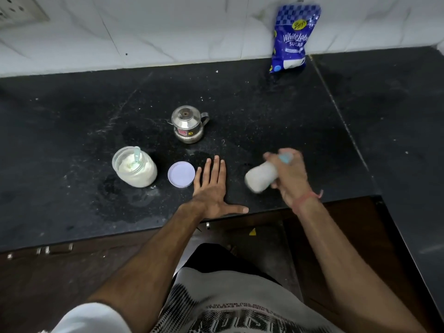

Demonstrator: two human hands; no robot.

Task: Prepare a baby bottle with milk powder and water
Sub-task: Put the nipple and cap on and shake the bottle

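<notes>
Right hand (290, 175), right of centre in the frame: fingers curled around a baby bottle (260, 176), gripping it near the top end. Bottle lies tilted, base pointing toward the lower left, lifted clear of the counter (72, 121) as far as can be told. Contents look milky white. A pale blue part shows at the top end among the fingers. Bottle and hand are both motion-blurred; finer detail of the grip cannot be made out. A reddish thread band sits on that wrist.

Left hand (211, 188), centre of frame: flat on the counter, palm down, fingers straight and close together, thumb spread out along the near edge. It holds nothing.

Just left of the left hand's fingers: a round lilac lid (181, 174), lying flat, close to the little finger but apart from it.

Further left: an open clear jar (134, 167) of white powder, a pale green scoop (137, 155) standing in it.

Above the lid, toward the middle of the counter: a small steel pot (188, 124) with a domed lid on and a side handle pointing right.

Upper right of frame: a blue sugar packet (292, 39) propped upright against the white tiled wall (144, 32).

Counter is black stone, dusted with white specks and smears.
</notes>
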